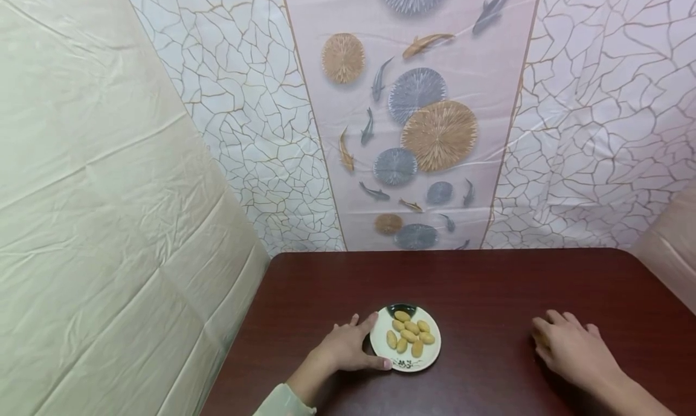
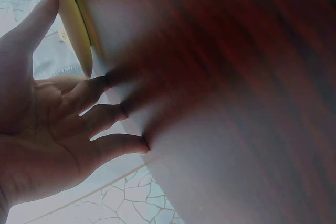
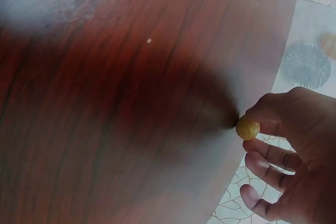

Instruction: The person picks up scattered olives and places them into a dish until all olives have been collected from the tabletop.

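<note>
A small white plate with a dark patch on its far rim stands on the table. Several oval yellow-tan pieces lie on it, of a kind I cannot tell. My left hand holds the plate's left rim between thumb and index finger; the other fingers reach down to the tabletop in the left wrist view. Well to the right, my right hand pinches a similar yellow oval piece between thumb and fingers, low over the table. That piece is mostly hidden behind the fingers in the head view.
The dark red-brown wooden table has rounded far corners. Beyond it hangs a patterned cloth with fish and round motifs. A creased pale sheet borders the left side. A tiny pale speck lies on the tabletop.
</note>
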`<action>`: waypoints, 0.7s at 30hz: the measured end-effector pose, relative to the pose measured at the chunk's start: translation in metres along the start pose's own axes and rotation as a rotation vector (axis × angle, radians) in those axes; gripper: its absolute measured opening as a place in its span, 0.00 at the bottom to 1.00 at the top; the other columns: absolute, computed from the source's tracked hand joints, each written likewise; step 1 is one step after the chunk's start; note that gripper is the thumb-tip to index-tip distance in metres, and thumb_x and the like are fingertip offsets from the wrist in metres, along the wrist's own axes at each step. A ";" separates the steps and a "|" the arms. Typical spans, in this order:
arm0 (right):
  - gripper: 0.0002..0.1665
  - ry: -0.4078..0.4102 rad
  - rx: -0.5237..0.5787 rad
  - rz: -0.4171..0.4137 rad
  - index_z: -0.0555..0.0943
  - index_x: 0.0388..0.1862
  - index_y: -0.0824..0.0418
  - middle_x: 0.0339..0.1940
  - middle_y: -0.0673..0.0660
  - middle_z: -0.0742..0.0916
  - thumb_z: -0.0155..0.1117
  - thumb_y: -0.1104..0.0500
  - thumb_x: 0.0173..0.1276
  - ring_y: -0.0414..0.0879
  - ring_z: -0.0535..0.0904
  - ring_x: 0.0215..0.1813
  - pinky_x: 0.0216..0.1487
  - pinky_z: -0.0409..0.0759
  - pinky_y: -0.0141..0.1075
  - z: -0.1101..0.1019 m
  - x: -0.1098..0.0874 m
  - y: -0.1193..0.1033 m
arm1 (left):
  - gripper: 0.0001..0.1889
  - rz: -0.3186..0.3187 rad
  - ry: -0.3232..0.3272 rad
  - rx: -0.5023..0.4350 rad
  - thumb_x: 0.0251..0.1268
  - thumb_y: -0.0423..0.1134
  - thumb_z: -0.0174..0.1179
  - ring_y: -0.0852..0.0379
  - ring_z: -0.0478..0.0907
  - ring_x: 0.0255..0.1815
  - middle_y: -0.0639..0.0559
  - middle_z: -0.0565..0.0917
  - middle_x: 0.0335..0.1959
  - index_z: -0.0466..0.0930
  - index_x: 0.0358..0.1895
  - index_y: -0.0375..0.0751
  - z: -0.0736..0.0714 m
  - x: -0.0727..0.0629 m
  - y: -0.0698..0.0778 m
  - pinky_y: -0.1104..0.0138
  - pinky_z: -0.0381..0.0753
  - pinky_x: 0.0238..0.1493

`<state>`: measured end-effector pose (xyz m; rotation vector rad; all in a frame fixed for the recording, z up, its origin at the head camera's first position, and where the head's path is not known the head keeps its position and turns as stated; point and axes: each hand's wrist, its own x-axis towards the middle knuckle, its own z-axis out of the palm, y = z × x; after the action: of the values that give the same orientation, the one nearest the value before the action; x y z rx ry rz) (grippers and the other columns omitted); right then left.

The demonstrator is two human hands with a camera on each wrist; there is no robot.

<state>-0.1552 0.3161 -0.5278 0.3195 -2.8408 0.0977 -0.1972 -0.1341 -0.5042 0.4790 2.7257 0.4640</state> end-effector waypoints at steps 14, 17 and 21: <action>0.18 0.171 0.107 -0.169 0.88 0.40 0.48 0.39 0.45 0.85 0.89 0.55 0.53 0.47 0.78 0.42 0.34 0.72 0.46 -0.010 0.023 -0.056 | 0.61 0.006 -0.003 0.005 0.58 0.73 0.77 0.35 0.62 0.90 0.34 0.71 0.85 0.57 0.91 0.53 -0.004 0.001 0.001 0.31 0.66 0.84; 0.19 0.237 0.127 -0.232 0.88 0.40 0.46 0.38 0.43 0.84 0.90 0.56 0.51 0.44 0.77 0.41 0.34 0.70 0.42 -0.013 0.028 -0.070 | 0.61 0.009 -0.001 0.001 0.58 0.72 0.77 0.36 0.62 0.90 0.35 0.71 0.85 0.58 0.91 0.53 -0.004 0.001 0.000 0.32 0.65 0.85; 0.21 0.285 0.149 -0.296 0.88 0.40 0.46 0.38 0.41 0.84 0.90 0.56 0.50 0.42 0.75 0.41 0.35 0.68 0.39 -0.014 0.035 -0.086 | 0.61 0.011 -0.001 0.000 0.58 0.72 0.78 0.37 0.62 0.90 0.36 0.72 0.84 0.58 0.91 0.53 -0.002 0.001 -0.001 0.32 0.65 0.85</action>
<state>-0.1650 0.2260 -0.5011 0.6937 -2.4795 0.2718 -0.1991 -0.1353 -0.5028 0.4940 2.7231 0.4661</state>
